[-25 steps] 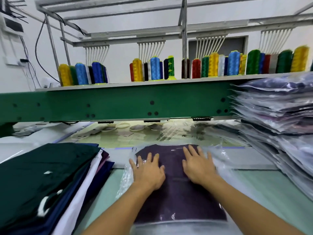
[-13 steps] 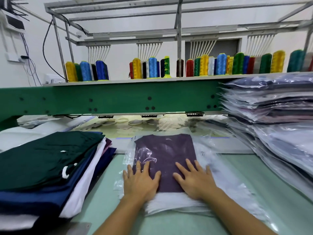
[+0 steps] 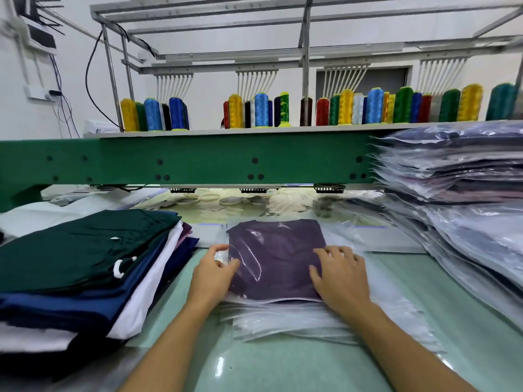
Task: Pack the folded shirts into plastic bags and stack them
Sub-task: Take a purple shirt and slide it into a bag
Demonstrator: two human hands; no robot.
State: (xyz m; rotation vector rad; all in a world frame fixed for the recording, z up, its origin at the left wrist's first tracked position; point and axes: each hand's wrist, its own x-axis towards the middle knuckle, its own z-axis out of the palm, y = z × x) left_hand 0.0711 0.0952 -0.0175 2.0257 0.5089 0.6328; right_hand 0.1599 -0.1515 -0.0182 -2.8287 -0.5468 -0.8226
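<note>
A folded purple shirt (image 3: 278, 256) lies inside a clear plastic bag (image 3: 343, 236) on top of a pile of empty bags (image 3: 283, 321) in the middle of the table. My left hand (image 3: 215, 268) is at the bag's left edge, and its thumb and fingers pinch the loose plastic beside the shirt. My right hand (image 3: 339, 275) rests on the shirt's right side with fingers spread. A stack of folded unbagged shirts (image 3: 79, 267), dark green on top, sits to the left. Bagged shirts (image 3: 458, 199) are piled high on the right.
A green machine beam (image 3: 215, 162) crosses the back, with thread cones (image 3: 261, 110) on the shelf above it. Under the beam lie hoops and paper scraps (image 3: 226, 199). The pale green tabletop (image 3: 283, 366) shows between my forearms.
Both hands slid back along the shirt and moved apart. My left hand went from lying flat on the shirt to pinching the bag's left edge. The right hand shifted to the shirt's right side.
</note>
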